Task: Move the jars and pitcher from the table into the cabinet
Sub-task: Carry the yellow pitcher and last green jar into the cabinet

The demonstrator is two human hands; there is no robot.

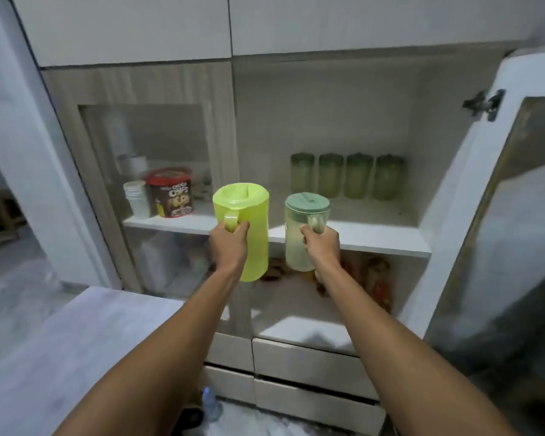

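Item one: lime-yellow pitcher (243, 228), carried in my left hand (228, 247), fingers (243, 226) clenched through its handle so the body hung upright and the lid stayed level. Item two: pale pitcher with green lid (306, 229), carried in my right hand (323, 247), fingers likewise wrapped round the handle. Both were held in the air just in front of the middle shelf (353, 239) of the cabinet, side by side but not touching, handles turned toward me because that was the only side I could grip while reaching forward. Items three to six: four green jars (346, 176), lidded, standing in a row at the back of that shelf, pushed deep, I judged, to leave the front free for taller things. Cabinet door (501, 231) stood open at the right. Behind the left glass panel: a chocolate-cereal tub (170, 191) just beside a stack of white cups (136, 198). Worktop (76, 341) at lower left, bare where visible. Remaining, in my judgement: set both pitchers down on the open front of the shelf.
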